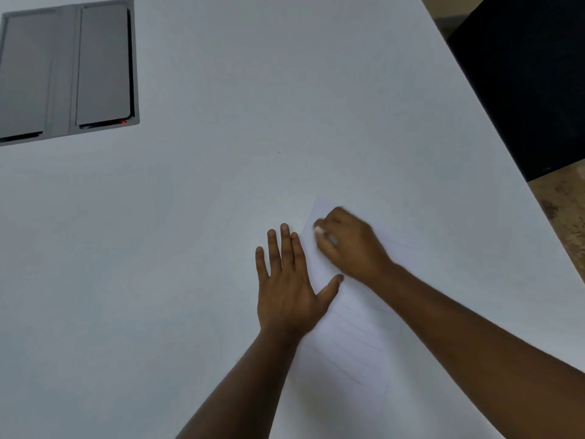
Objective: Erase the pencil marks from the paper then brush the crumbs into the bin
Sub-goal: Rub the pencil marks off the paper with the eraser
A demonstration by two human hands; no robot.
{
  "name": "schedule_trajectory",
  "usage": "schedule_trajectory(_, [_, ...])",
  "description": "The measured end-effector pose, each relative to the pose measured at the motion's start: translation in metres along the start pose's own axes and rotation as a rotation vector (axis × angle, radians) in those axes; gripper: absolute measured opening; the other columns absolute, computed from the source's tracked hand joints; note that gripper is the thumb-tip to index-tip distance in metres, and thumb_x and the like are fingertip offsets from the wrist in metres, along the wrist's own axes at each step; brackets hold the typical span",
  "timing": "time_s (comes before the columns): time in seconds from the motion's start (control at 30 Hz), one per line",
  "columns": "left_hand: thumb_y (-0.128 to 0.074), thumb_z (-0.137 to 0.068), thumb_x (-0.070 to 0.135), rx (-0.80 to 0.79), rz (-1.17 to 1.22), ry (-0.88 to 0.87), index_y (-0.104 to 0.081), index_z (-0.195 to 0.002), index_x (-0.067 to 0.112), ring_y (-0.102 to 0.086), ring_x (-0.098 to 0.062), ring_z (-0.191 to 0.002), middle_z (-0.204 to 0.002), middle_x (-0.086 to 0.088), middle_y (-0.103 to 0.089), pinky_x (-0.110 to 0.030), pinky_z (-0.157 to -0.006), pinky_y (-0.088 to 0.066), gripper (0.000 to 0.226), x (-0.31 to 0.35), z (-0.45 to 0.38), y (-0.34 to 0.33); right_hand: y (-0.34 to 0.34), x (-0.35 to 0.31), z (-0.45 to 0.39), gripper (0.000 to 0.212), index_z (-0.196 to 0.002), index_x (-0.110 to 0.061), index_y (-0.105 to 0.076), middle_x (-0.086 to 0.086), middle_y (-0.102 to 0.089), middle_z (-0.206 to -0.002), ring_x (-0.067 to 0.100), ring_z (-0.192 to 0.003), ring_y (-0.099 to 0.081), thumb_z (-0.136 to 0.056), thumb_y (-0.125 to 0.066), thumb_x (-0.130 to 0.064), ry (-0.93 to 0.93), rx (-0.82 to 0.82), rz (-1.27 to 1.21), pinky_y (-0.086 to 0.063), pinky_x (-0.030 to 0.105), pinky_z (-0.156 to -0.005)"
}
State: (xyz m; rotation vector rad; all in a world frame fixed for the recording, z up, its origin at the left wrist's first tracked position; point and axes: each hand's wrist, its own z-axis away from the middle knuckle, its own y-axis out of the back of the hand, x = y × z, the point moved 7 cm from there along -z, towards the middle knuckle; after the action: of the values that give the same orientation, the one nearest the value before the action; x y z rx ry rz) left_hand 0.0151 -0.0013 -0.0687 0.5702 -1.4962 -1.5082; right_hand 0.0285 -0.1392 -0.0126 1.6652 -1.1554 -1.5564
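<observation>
White table (221,217), lined paper (351,337) lying flat, left hand (289,289) pressing

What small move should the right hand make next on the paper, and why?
Probably rub the small white eraser down toward the faint pencil lines lower on the white paper sheet. The right hand pinches it near the top, while the flat left hand steadies the sheet.

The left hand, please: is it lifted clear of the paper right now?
No, the left hand lies flat with fingers spread, its thumb side pressing on the paper at its left edge.
</observation>
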Motion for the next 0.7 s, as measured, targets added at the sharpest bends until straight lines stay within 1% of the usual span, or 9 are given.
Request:
schedule_trajectory(0.07, [-0.012,-0.090,0.085,0.004,-0.018,-0.017,-0.003,-0.163,0.007,0.013,-0.030,-0.158,-0.171,-0.013,0.008,-0.055,-0.127,-0.003,0.107,0.000,0.001,-0.001,-0.018,-0.023,0.012,0.027,-0.096,-0.008,-0.071,0.006,-0.059,-0.084,0.021,-0.070,-0.058,-0.094,-0.050,-0.024,0.095,-0.109,0.013,-0.051,0.032,-0.059])
schedule_trajectory(0.13, [-0.014,-0.091,0.085,0.013,-0.027,-0.016,-0.005,-0.163,0.007,0.012,-0.030,-0.158,-0.171,-0.013,0.007,-0.055,-0.127,-0.003,0.106,0.000,0.001,0.000,-0.023,-0.018,0.007,0.022,-0.094,-0.006,-0.070,0.008,-0.057,-0.083,0.024,-0.067,-0.057,-0.092,-0.053,-0.020,0.107,-0.118,0.094,-0.050,0.034,-0.053])
schedule_trajectory(0.2, [-0.016,-0.092,0.085,0.002,-0.018,-0.004,-0.001,-0.163,0.007,0.017,-0.028,-0.157,-0.171,-0.011,0.011,-0.053,-0.127,0.001,0.106,0.000,0.001,0.000,-0.014,0.009,-0.015,0.010,-0.084,-0.002,-0.066,0.012,-0.055,-0.079,0.030,-0.062,-0.057,-0.087,-0.061,-0.011,0.002,-0.041,0.189,-0.049,0.034,-0.048])
schedule_trajectory(0.27, [-0.016,-0.091,0.086,-0.012,-0.005,0.002,0.006,-0.162,0.009,0.021,-0.026,-0.156,-0.171,-0.008,0.016,-0.052,-0.127,0.005,0.106,0.001,0.001,0.000,0.004,0.035,-0.040,0.010,-0.075,-0.002,-0.063,0.012,-0.053,-0.076,0.029,-0.058,-0.055,-0.083,-0.067,-0.005,-0.114,0.035,0.252,-0.044,0.028,-0.049])
schedule_trajectory(0.33, [-0.016,-0.091,0.086,-0.002,0.003,0.005,0.008,-0.162,0.011,0.022,-0.025,-0.156,-0.171,-0.007,0.016,-0.053,-0.127,0.004,0.106,0.000,0.001,0.001,0.014,0.053,-0.053,0.010,-0.080,-0.006,-0.060,0.008,-0.049,-0.081,0.025,-0.065,-0.051,-0.089,-0.059,-0.009,-0.230,-0.011,0.285,-0.042,0.030,-0.057])
schedule_trajectory(0.4, [-0.016,-0.091,0.086,-0.001,0.012,0.010,0.006,-0.162,0.011,0.020,-0.025,-0.156,-0.171,-0.007,0.015,-0.053,-0.127,0.003,0.106,0.000,0.001,0.002,0.021,0.056,-0.049,0.018,-0.076,-0.005,-0.059,0.007,-0.047,-0.079,0.024,-0.065,-0.049,-0.091,-0.054,-0.013,-0.259,-0.003,0.243,-0.048,0.035,-0.060])
schedule_trajectory(0.5, [-0.018,-0.091,0.085,0.010,0.007,0.004,0.002,-0.162,0.009,0.018,-0.027,-0.157,-0.171,-0.009,0.011,-0.054,-0.127,0.001,0.106,0.000,0.001,0.001,0.021,0.033,-0.023,0.022,-0.076,-0.006,-0.066,0.009,-0.055,-0.073,0.025,-0.061,-0.055,-0.090,-0.056,-0.018,-0.190,0.052,0.141,-0.047,0.030,-0.057])
schedule_trajectory(0.63, [-0.021,-0.091,0.084,0.001,-0.028,-0.022,-0.005,-0.163,0.008,0.011,-0.031,-0.158,-0.171,-0.012,0.006,-0.056,-0.127,-0.004,0.106,-0.001,0.001,-0.003,-0.018,-0.016,0.013,0.039,-0.087,-0.013,-0.071,0.005,-0.061,-0.079,0.021,-0.066,-0.061,-0.094,-0.039,-0.035,-0.007,-0.114,0.074,-0.052,0.032,-0.058])
schedule_trajectory(0.7, [-0.021,-0.091,0.085,-0.002,-0.035,-0.016,-0.005,-0.163,0.008,0.012,-0.030,-0.158,-0.171,-0.012,0.007,-0.056,-0.127,-0.003,0.107,-0.001,0.001,-0.003,-0.022,-0.011,0.017,0.040,-0.088,-0.011,-0.071,0.005,-0.062,-0.080,0.021,-0.065,-0.060,-0.095,-0.038,-0.032,0.020,-0.106,0.113,-0.053,0.033,-0.056])
